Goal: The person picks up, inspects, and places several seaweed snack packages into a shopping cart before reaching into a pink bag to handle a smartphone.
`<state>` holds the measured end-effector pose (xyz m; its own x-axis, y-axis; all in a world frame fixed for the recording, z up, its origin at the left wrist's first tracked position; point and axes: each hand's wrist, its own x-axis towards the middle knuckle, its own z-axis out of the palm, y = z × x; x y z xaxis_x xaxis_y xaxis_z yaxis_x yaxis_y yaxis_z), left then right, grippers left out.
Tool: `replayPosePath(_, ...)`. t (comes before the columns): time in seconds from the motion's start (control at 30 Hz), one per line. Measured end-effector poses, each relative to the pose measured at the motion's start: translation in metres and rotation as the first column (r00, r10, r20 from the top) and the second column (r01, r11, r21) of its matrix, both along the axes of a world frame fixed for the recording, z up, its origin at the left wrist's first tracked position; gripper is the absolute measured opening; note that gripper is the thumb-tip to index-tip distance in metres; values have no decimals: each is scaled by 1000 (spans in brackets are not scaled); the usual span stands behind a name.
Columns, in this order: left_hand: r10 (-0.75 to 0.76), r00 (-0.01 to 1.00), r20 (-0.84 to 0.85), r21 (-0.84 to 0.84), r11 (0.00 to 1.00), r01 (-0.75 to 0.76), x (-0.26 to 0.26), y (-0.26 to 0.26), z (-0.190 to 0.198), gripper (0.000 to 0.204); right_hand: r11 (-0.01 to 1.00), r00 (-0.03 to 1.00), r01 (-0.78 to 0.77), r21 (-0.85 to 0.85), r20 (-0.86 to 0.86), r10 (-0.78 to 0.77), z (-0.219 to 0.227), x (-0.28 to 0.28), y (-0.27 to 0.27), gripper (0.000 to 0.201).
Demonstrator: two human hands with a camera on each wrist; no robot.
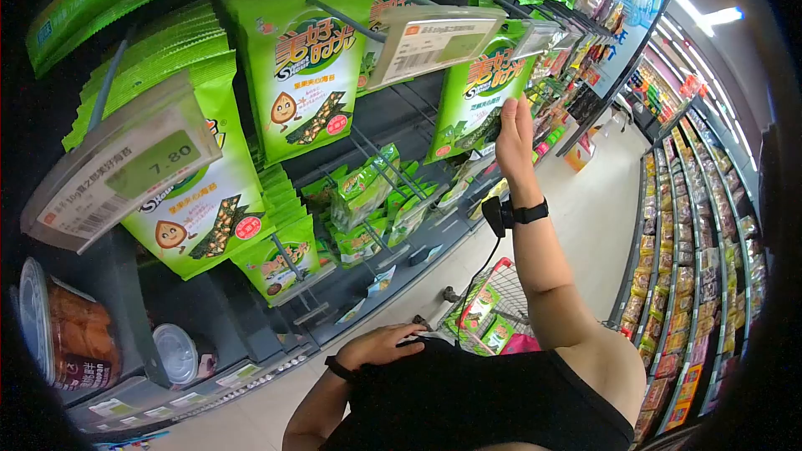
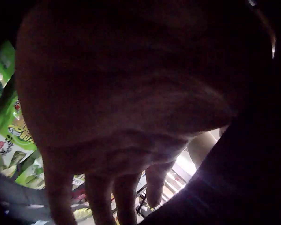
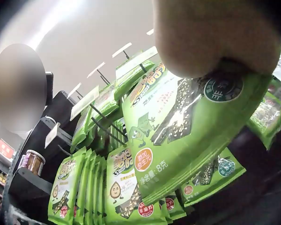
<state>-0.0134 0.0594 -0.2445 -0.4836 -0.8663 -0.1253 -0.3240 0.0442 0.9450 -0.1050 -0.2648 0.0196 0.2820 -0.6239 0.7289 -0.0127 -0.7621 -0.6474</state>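
A green seaweed snack packet (image 1: 480, 104) hangs from a rack hook in the head view. My right hand (image 1: 515, 146) holds its right edge, with the thumb along the front. In the right wrist view, the hand (image 3: 215, 37) covers the upper part of this packet (image 3: 196, 136), and its other fingers are hidden. My left hand (image 1: 380, 347) rests on the black top at the waist, fingers loosely extended. The left wrist view is dark, showing the left palm (image 2: 117, 108) and fingers pointing down, with nothing held.
More green packets (image 1: 305, 75) hang in rows to the left, behind price tags (image 1: 125, 167) and metal hooks. Tubs (image 1: 79, 334) stand on the lower left shelf. A shopping cart (image 1: 505, 284) with green packets is below the right arm. Another stocked shelf (image 1: 685, 259) lines the aisle's right side.
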Motion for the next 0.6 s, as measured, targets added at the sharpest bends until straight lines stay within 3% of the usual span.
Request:
replayPosePath(0.4,11,1000,-25,11,1000,-11,8,-1,-1,70,994,1000,-11,106,-7,11,-5,6,-23,44)
replayPosePath(0.53,24,999,-26,-17,1000,-24,10,2,-8,69,993,988,-4,116,-150,22,12,16,-18,43)
replayPosePath(0.6,26,998,-51,-33,999,-28,11,0,-8,67,984,987,-62,166,-133,85,13,29,-26,44)
